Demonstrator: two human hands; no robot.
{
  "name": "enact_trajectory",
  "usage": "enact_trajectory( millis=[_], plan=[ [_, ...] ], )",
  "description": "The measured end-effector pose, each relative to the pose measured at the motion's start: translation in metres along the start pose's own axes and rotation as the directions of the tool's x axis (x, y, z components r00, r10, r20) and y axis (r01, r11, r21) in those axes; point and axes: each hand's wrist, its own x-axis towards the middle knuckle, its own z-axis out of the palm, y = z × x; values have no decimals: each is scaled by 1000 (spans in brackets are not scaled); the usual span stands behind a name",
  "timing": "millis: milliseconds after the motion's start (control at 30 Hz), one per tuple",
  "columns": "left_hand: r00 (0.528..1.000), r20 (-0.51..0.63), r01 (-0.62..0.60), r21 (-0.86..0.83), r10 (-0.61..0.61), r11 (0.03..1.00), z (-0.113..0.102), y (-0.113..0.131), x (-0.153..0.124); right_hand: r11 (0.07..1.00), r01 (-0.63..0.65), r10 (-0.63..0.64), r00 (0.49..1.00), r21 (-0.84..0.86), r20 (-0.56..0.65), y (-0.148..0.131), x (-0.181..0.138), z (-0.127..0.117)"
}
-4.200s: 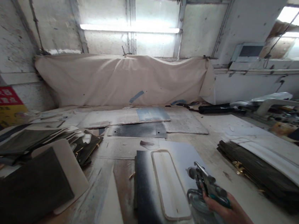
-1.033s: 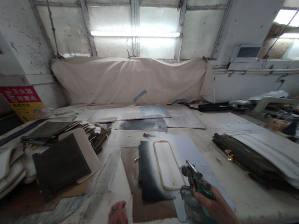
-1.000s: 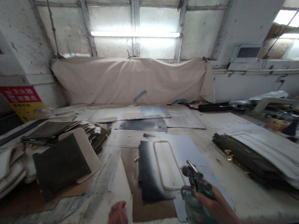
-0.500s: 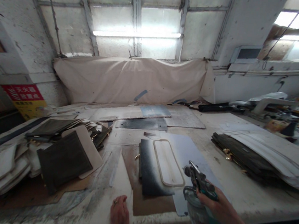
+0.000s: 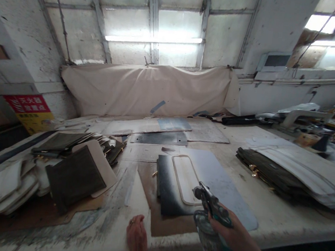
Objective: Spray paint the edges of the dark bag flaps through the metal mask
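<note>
the right hand (image 5: pixel 228 232) has its grip clenched on the spray gun (image 5: pixel 207 198), with the pale panel (image 5: pixel 184 178) just ahead of it. the left hand (image 5: pixel 137 238) lies released on the bench (image 5: pixel 279 223). a tilted nozzle could overspray the dark sheet (image 5: pixel 166 195).

Thin ring (image 5: pixel 131 222) on left grip (image 5: pixel 137 239), bare wrist

Head camera looks forward and down across the worktable (image 5: pixel 280 221).

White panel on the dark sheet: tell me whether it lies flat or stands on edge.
Flat. The white panel rests broad side down on the dark sheet; the spray gun in the right hand hides its near corner.
</note>
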Motion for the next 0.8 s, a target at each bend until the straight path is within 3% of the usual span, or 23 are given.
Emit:
enact_trajectory(
  millis=[200, 500, 800],
  plan=[
    [1000, -23, -12, -17, 12, 1000, 0, 0, -1, 1000, 0, 1, 999, -12, 51, 0, -4, 1],
    [1000, 15, 0, -22, 1, 1000, 3, -4, -2, 999, -46, 46, 999, 27, -15, 18, -7, -16],
    [1000, -15, -21, 5, 21, 1000, 3, 0, -1, 996, -87, 89, 994, 25, -62, 29, -10, -30]
  ],
)
